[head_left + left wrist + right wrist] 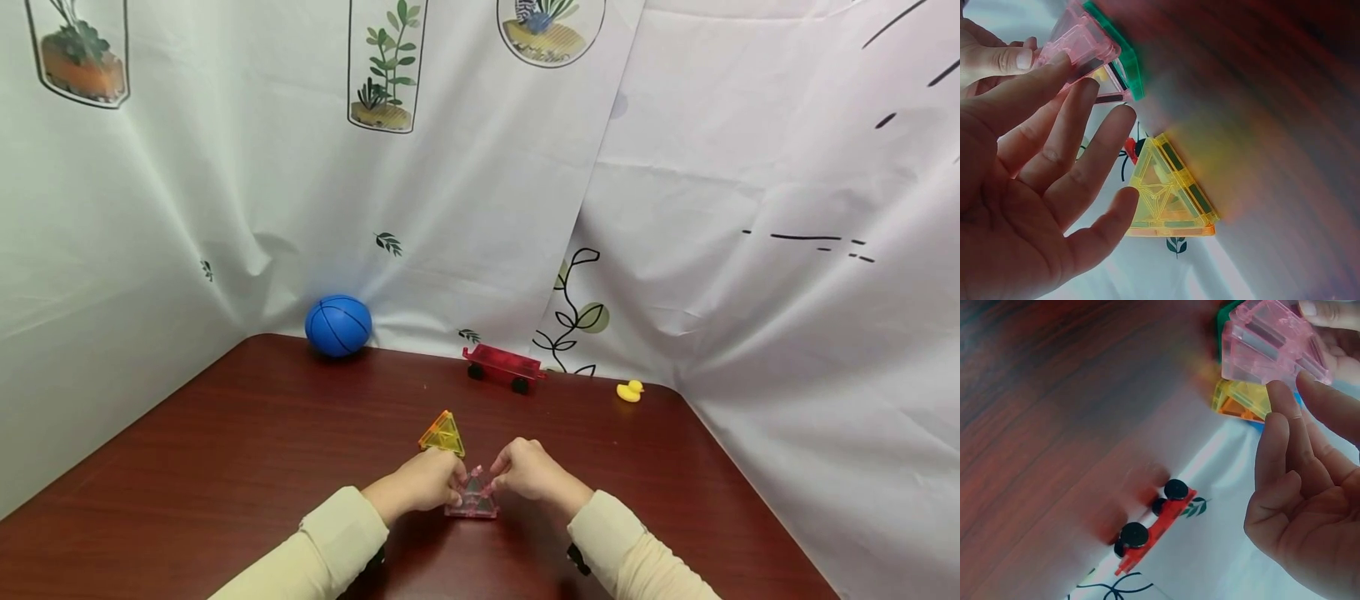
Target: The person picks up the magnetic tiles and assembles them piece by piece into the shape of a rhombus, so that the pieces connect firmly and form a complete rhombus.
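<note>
Just in front of me on the table, both hands are at a small peaked structure of clear pink magnetic tiles (472,500). A green magnetic tile (1130,65) forms its underside. My left hand (429,481) pinches the pink tiles from the left between thumb and forefinger, its other fingers spread. From the right, my right hand (532,473) pinches their edge near a corner with thumb and fingertips. Past the left hand stands a yellow and orange triangular tile structure (447,437), untouched. The hands partly cover the pink tiles in the head view.
A red toy wagon (504,364) with black wheels stands near the back edge of the brown table (225,467). A blue ball (338,325) sits at the back left and a yellow toy duck (630,391) at the back right. White printed cloth (450,183) hangs behind.
</note>
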`<state>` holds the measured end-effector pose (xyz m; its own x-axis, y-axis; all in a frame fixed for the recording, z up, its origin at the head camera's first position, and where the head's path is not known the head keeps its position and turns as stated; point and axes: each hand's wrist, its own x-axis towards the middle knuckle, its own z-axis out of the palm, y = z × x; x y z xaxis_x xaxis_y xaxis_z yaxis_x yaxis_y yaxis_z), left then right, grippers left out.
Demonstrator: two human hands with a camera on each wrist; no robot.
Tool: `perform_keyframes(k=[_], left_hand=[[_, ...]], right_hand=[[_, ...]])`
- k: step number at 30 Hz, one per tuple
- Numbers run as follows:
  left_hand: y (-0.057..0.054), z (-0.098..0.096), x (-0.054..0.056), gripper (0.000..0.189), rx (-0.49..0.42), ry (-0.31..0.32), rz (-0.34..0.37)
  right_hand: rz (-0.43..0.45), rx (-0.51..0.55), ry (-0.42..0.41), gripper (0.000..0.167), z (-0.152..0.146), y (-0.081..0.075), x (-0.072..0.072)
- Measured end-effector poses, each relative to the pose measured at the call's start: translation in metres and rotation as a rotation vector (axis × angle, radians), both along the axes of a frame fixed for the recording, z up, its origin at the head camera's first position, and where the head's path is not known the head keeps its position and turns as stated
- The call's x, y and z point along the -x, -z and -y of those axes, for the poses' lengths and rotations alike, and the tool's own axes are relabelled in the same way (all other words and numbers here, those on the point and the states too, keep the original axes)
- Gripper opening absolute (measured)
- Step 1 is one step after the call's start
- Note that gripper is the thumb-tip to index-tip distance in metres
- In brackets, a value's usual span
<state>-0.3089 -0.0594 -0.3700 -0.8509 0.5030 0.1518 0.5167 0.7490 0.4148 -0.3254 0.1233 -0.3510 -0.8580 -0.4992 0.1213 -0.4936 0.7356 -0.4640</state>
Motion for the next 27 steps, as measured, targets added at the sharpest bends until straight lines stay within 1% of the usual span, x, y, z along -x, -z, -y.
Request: perform_keyframes(k=[5, 10, 13, 17, 19, 23, 27], left_hand=[[0.0, 0.003, 0.0, 0.017, 0.001, 0.001, -0.015], [-0.003, 0.011, 0.0, 0.021, -0.024, -0.001, -0.006], [-0.009, 0.019, 0.004, 0.023, -0.052, -0.035, -0.001], [-0.018, 0.031, 0.01, 0.027, -0.063, -0.111, -0.026], [-0.021, 0.036, 0.011, 0.027, -0.067, -0.134, -0.033], [-0.025, 0.043, 0.012, 0.025, -0.075, -0.164, -0.032], [-0.032, 0.049, 0.013, 0.024, -0.078, -0.214, -0.046]], right_hand=[[-0.015, 0.004, -0.002, 0.01, -0.008, -0.003, 0.0], [-0.001, -0.023, 0.017, 0.016, -0.023, -0.01, 0.003], [-0.006, -0.046, 0.071, 0.021, -0.035, -0.017, 0.006], [-0.018, -0.026, 0.138, 0.024, -0.047, -0.024, 0.01], [-0.006, -0.013, 0.14, 0.024, -0.05, -0.024, 0.011], [0.011, -0.023, 0.114, 0.026, -0.049, -0.023, 0.01], [-0.009, -0.025, 0.108, 0.025, -0.045, -0.024, 0.007]])
